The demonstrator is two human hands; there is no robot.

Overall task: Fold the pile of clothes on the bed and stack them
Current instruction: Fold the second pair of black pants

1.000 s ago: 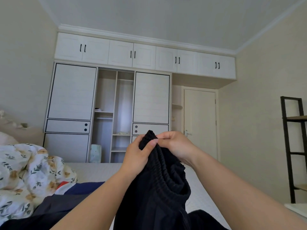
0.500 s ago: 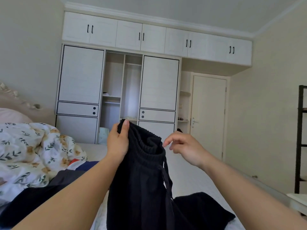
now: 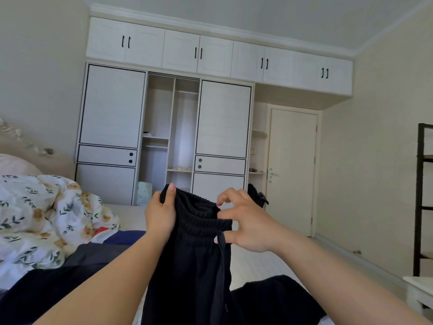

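Left hand (image 3: 160,215) grips the elastic waistband of a pair of black ribbed drawstring trousers (image 3: 187,266) at its left end — thumb up along the near face, the other fingers hidden behind the fabric. The trousers are held raised in front of the person, waistband uppermost; the legs hang down and trail onto the bed (image 3: 253,266) at the near edge of view.

Right hand (image 3: 248,227) is at the right end of the waistband with fingers spread and loosely bent; the thumb tip sits at the black drawstring cord (image 3: 220,266) just below the waistband. Whether the fingertips have hold of the cloth — cannot tell.

On the bed to the left: a dark grey garment (image 3: 93,254) lying flat, a dark blue cloth (image 3: 124,237) beyond it, and further left a crumpled white floral-print duvet (image 3: 42,219).

Far wall: tall white wardrobe with black-trimmed panels (image 3: 112,109), its middle bay open. Right of it a cream door (image 3: 293,170). At the right edge, a black metal shelf frame (image 3: 421,195)
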